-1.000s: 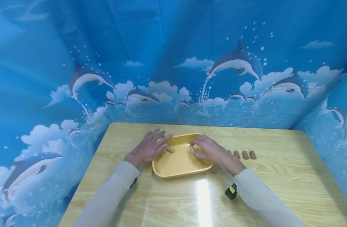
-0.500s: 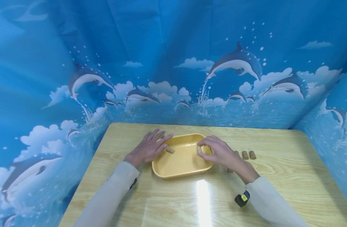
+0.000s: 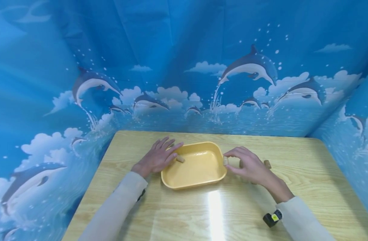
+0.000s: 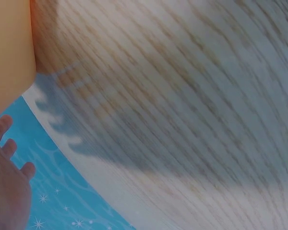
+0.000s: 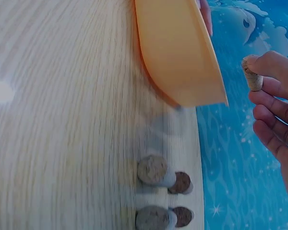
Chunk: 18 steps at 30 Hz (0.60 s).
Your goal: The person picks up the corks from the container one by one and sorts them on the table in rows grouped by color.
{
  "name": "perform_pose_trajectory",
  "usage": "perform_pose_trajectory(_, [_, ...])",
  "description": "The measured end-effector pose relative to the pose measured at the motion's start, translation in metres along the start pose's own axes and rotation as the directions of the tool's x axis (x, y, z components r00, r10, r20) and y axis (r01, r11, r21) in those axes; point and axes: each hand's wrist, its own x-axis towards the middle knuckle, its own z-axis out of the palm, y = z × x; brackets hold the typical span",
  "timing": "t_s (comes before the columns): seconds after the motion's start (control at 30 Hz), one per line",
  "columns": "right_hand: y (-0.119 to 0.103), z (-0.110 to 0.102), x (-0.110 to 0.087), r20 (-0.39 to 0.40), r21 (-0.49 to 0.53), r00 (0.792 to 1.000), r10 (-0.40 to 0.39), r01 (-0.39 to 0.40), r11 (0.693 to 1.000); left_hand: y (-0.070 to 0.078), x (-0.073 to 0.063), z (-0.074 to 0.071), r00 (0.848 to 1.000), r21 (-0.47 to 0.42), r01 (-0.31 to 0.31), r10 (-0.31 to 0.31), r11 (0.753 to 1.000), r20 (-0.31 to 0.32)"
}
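A yellow tray (image 3: pixel 196 170) lies on the table with one cork (image 3: pixel 180 159) inside, near the left end. My left hand (image 3: pixel 157 157) rests at the tray's left rim, fingers spread and fairly straight, the thumb beside that cork; in the left wrist view only part of this hand (image 4: pixel 9 187) shows. Between thumb and index finger my right hand (image 3: pixel 250 165) pinches another cork (image 5: pixel 252 74), held upright just by the tray's right rim. Its remaining fingers are loosely bent in the right wrist view.
Several corks stand on the table right of the tray, such as this pale cork (image 5: pixel 152 168) and a darker cork (image 5: pixel 180 182); my right hand partly hides them in the head view. A dolphin-print curtain (image 3: pixel 184 67) borders the wooden table (image 3: pixel 184 214).
My right hand has moved rightward with its pinched cork, from over the tray's inside to the right rim. The left hand, the tray and the cork inside have stayed put.
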Motion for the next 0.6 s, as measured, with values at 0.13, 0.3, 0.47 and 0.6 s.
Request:
perform_pose_trajectory(0.13, [0.005,-0.004,-0.007,-0.011,-0.015,1.0,0.02,-0.02,1.0,-0.001,0.0,0.001,1.0,0.001,-0.002,0.002,1.0,0.001])
perform_pose_trajectory(0.3, [0.01,-0.011,-0.019,-0.001,-0.006,0.998,0.066,-0.066,0.998,-0.002,0.0,0.002,1.0,0.004,-0.008,0.008,1.0,-0.003])
perform_pose_trajectory(0.47, [0.017,-0.017,-0.031,-0.005,-0.014,0.998,0.07,-0.07,0.997,-0.002,0.001,0.002,1.0,0.011,-0.012,0.013,1.0,-0.012])
perform_pose_trajectory(0.6, [0.021,-0.02,-0.04,-0.004,-0.029,0.997,0.077,-0.077,0.997,-0.002,0.001,0.002,1.0,0.016,-0.015,0.015,1.0,-0.01])
